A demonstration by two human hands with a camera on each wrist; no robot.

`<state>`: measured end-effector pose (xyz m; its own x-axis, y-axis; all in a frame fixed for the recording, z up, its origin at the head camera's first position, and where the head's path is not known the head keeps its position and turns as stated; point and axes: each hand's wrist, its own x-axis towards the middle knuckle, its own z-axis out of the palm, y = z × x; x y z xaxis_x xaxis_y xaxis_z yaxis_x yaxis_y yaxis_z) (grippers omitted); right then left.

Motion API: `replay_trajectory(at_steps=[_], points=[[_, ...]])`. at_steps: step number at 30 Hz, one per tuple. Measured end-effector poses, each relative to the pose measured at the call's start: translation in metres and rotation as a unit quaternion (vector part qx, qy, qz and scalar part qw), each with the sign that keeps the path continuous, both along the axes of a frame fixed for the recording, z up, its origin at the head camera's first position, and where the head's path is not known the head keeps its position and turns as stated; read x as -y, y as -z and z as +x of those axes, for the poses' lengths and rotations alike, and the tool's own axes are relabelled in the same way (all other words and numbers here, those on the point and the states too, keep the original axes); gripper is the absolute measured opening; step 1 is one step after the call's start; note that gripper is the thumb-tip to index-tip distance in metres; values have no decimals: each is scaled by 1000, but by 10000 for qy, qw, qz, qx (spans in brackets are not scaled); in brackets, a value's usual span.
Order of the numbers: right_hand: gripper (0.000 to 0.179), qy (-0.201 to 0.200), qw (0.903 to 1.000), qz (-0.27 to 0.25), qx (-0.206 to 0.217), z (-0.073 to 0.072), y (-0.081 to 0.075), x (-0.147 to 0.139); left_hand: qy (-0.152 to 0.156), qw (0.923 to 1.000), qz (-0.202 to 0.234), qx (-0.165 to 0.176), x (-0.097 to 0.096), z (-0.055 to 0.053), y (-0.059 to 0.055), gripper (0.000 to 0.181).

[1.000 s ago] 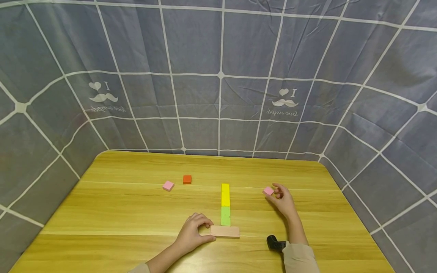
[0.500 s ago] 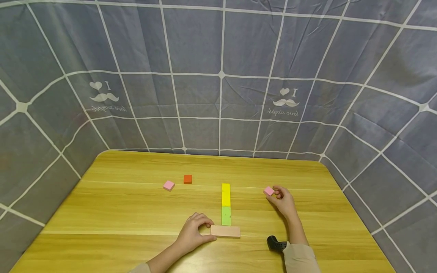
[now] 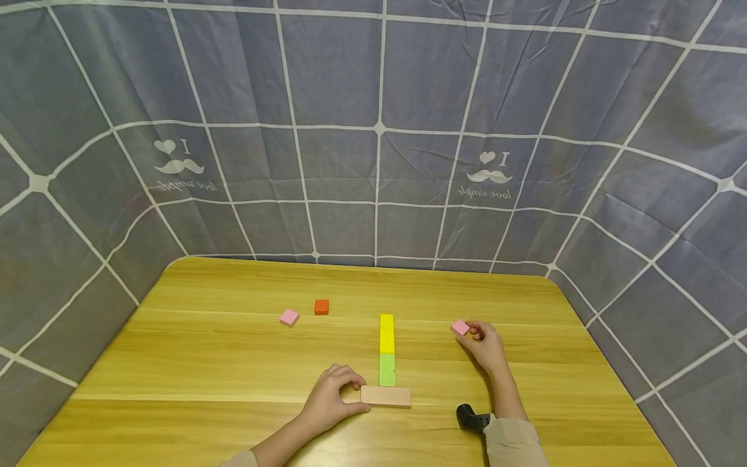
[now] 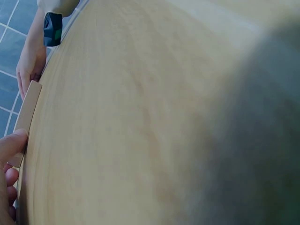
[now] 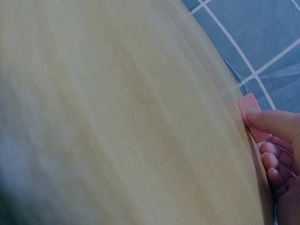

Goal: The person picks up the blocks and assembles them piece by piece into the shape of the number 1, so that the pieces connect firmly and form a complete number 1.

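My left hand [image 3: 329,399] pinches the left end of a plain wooden block [image 3: 386,396], thumb on the near side and fingers on the far side. The block lies crosswise on the table, at the near end of a green block [image 3: 387,370], which lines up with a yellow block [image 3: 387,333] beyond it. Over at the right, my right hand [image 3: 487,347] holds a small pink square block [image 3: 460,327] between thumb and fingers. The right wrist view shows the thumb pressed on the pink block's [image 5: 252,117] side. In the left wrist view the thumb lies on the wooden block [image 4: 28,112].
Left of the yellow block, a second pink square block [image 3: 288,318] and a red square block [image 3: 321,307] lie on the wooden table [image 3: 204,363]. A black wrist device [image 3: 471,418] sits at the right sleeve. A grey gridded curtain [image 3: 338,162] surrounds the table's far side.
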<state>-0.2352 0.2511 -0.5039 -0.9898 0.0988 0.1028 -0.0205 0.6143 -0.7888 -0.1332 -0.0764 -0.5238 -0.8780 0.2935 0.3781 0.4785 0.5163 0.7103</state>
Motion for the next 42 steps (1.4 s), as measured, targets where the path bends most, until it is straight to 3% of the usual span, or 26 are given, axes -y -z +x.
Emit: replay_trajectory(at_steps=[21, 42], points=[[37, -21, 9998, -179, -122, 1, 0, 0, 12, 9999, -36, 159, 1, 1, -1, 31], [33, -567, 9953, -247, -742, -21, -8, 27, 31, 10000, -38, 65, 1, 0, -1, 30]])
